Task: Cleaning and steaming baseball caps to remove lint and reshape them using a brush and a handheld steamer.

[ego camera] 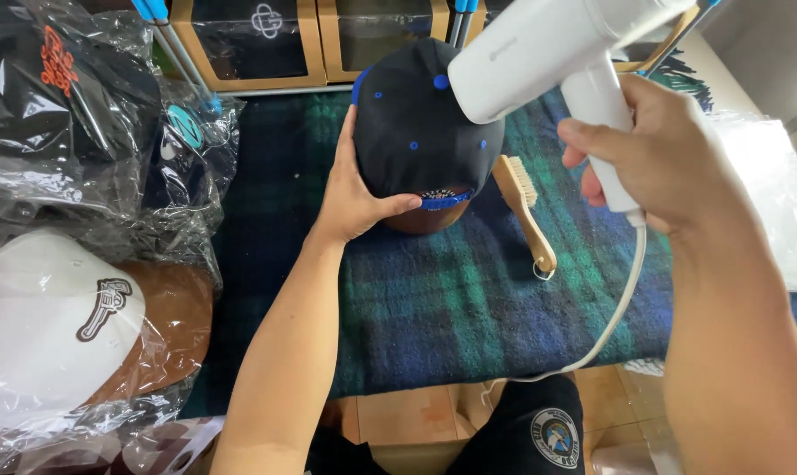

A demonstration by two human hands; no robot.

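The left hand (356, 198) cups the side of a black cap (420, 132) with blue eyelets, thumb pressed along its rear edge, steadying it on a brown rounded form (426, 219) that peeks out just below. The right hand (658, 158) is clenched around the handle of a white handheld steamer (556, 53), whose head hangs just above the cap's crown; its white cord (611, 325) trails down from the fist. Far left of the left hand lie bagged caps, including a white-and-brown one (73, 325). Between the two hands a wooden brush (523, 207) rests on the plaid blanket (433, 308).
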